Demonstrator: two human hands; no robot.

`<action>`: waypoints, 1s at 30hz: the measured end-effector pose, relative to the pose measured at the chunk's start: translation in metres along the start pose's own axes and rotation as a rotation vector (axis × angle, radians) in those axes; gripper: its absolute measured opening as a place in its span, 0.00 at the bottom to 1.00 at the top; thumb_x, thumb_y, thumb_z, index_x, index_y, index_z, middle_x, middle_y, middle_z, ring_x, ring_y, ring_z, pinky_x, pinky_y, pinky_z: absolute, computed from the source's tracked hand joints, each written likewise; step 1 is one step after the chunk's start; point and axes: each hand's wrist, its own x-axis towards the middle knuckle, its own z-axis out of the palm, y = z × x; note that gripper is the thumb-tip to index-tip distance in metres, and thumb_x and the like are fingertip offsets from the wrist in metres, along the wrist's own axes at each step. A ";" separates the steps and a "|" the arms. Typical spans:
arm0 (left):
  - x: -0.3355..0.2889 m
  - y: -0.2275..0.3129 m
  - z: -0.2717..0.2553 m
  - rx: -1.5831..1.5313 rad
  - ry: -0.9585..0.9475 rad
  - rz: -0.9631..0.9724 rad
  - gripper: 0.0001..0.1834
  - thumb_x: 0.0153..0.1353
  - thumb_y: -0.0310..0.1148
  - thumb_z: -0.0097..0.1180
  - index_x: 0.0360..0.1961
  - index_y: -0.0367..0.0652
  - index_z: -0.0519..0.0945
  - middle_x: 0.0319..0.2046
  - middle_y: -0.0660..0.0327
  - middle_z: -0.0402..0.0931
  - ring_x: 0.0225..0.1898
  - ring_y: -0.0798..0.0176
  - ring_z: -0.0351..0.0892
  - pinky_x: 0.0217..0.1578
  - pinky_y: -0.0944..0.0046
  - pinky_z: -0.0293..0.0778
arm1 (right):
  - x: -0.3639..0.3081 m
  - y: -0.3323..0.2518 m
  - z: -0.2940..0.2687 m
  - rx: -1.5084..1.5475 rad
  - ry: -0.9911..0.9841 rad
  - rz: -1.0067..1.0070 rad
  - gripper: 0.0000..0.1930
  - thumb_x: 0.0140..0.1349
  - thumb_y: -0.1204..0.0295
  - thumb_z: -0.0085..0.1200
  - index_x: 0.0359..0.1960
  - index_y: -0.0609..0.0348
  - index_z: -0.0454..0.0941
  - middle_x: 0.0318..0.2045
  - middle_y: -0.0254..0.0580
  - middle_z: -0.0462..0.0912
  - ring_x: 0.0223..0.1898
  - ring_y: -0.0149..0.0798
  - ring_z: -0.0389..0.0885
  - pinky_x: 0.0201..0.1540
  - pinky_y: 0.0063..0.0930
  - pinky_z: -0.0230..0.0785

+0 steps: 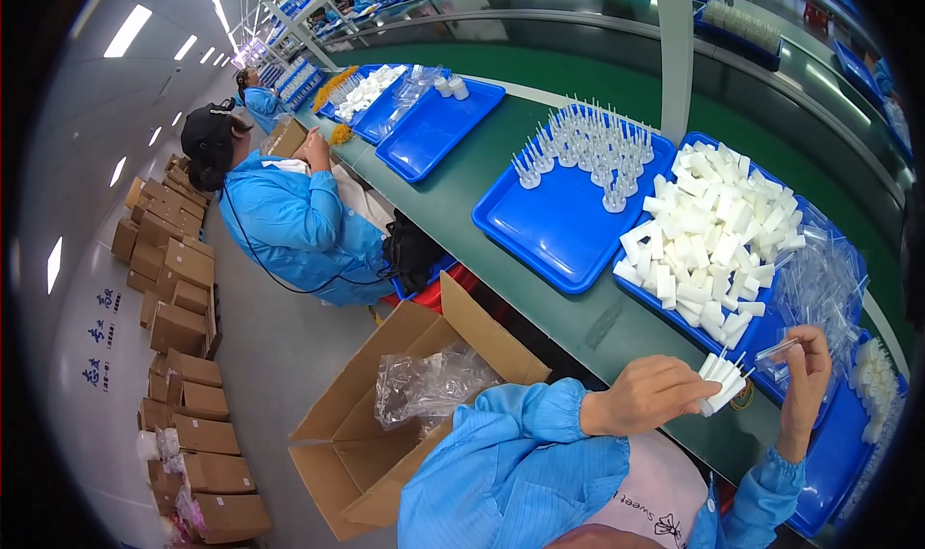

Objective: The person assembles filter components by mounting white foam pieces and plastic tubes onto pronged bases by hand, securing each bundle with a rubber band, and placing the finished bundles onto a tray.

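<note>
My left hand (647, 395) is closed round a small assembly of white blocks (723, 381) with thin clear stems sticking up. To its right, my right hand (807, 383) pinches a short clear plastic tube (777, 353) beside those stems, a little apart from them. Just beyond both hands a heap of white blocks (708, 231) fills a blue tray. A pile of clear plastic tubes (819, 284) lies in the blue tray beyond my right hand. Farther left, clear stemmed pieces (588, 149) stand upright in rows on another blue tray (559, 250).
Left of my arm stands an open cardboard box (371, 424) holding clear plastic bags (434, 385). A co-worker in blue (294, 222) sits farther along the green bench (462, 226). White pieces (872, 385) fill the far-right tray. Stacked cartons (207, 433) line the floor.
</note>
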 end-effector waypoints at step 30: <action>-0.003 0.003 -0.007 -0.249 -0.051 -0.125 0.24 0.46 0.20 0.64 0.48 0.37 0.81 0.35 0.57 0.72 0.29 0.60 0.76 0.27 0.63 0.72 | -0.010 -0.009 0.005 0.201 0.010 0.022 0.15 0.63 0.58 0.57 0.38 0.58 0.72 0.30 0.29 0.72 0.33 0.24 0.70 0.37 0.17 0.61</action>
